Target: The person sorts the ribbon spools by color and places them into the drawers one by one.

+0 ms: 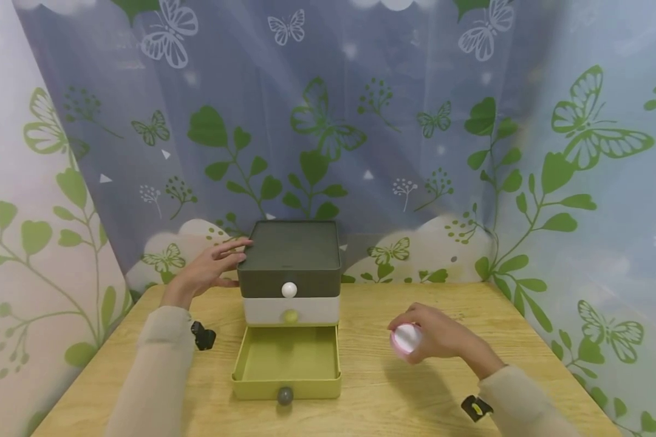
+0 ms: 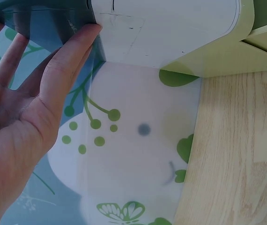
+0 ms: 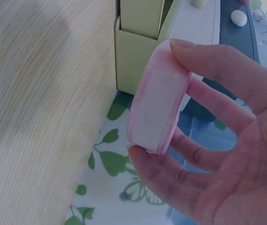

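Observation:
A small drawer cabinet (image 1: 295, 246) has a dark grey top drawer, a white middle one and a yellow-green bottom drawer (image 1: 287, 388) pulled out, with nothing in it. My left hand (image 1: 208, 270) rests its fairly straight fingertips against the dark section's left side; the left wrist view shows this hand (image 2: 30, 117) from the palm. Right of the cabinet, above the table, my right hand (image 1: 434, 331) holds a round pink object with a white face (image 1: 406, 340). In the right wrist view, thumb and fingers grip its rim (image 3: 157, 105), which bears a pale band; its exact kind is unclear.
The cabinet stands on a light wooden table (image 1: 372, 388), near its back edge. A curtain (image 1: 393, 152) with butterflies and leaves hangs behind and on both sides. Round knobs stick out from the drawers, a grey knob (image 1: 285, 396) on the lowest.

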`<state>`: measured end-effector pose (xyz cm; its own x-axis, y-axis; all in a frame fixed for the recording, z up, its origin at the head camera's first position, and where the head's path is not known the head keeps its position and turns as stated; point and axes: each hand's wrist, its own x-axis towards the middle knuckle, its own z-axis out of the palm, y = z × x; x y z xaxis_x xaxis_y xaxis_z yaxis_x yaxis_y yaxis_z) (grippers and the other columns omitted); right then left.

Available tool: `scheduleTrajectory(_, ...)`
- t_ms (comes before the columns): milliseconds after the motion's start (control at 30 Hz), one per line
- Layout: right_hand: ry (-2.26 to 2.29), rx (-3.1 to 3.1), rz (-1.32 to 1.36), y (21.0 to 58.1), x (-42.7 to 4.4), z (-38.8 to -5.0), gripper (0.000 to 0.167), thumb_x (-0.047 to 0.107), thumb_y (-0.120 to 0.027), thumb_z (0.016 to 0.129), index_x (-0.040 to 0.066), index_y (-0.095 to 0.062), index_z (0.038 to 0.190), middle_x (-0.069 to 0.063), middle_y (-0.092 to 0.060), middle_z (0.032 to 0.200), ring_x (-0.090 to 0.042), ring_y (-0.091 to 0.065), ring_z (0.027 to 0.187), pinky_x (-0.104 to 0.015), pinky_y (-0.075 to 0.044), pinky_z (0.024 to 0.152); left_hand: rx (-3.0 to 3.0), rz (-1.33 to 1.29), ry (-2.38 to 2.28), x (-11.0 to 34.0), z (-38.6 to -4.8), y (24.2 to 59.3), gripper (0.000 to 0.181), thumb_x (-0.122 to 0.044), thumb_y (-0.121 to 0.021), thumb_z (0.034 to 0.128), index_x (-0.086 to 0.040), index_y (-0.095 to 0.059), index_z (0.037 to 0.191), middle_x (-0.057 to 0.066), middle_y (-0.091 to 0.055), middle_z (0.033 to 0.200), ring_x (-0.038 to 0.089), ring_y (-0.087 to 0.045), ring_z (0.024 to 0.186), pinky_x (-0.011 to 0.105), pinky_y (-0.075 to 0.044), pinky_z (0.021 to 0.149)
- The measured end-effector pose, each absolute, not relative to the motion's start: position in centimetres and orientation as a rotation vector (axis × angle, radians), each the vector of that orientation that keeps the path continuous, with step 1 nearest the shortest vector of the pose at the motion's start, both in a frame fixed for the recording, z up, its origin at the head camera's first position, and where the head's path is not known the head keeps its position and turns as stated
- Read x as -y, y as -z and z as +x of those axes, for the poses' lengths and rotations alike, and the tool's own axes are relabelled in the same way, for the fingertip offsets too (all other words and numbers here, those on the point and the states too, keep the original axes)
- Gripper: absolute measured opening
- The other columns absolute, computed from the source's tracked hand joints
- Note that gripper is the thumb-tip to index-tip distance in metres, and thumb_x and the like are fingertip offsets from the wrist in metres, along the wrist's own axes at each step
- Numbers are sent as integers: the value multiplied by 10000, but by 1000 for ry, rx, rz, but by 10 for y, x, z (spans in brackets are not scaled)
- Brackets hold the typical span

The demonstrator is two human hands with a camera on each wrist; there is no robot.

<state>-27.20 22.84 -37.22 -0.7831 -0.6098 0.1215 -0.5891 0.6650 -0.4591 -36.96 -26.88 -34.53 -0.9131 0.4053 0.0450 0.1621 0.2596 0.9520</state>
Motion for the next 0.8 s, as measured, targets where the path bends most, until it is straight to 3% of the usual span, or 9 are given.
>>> scheduleTrajectory(800, 730, -2810, -1056, 367, -188, -275, 571, 64, -907, 639, 192, -770, 1178, -78, -651, 1077, -197, -571, 949, -304, -497, 775, -2311, 531, -1724, 269, -369, 346, 624, -355, -511, 1097, -161, -279, 1643, 193, -57, 1738, 558, -70, 1559, 685, -447, 1102)
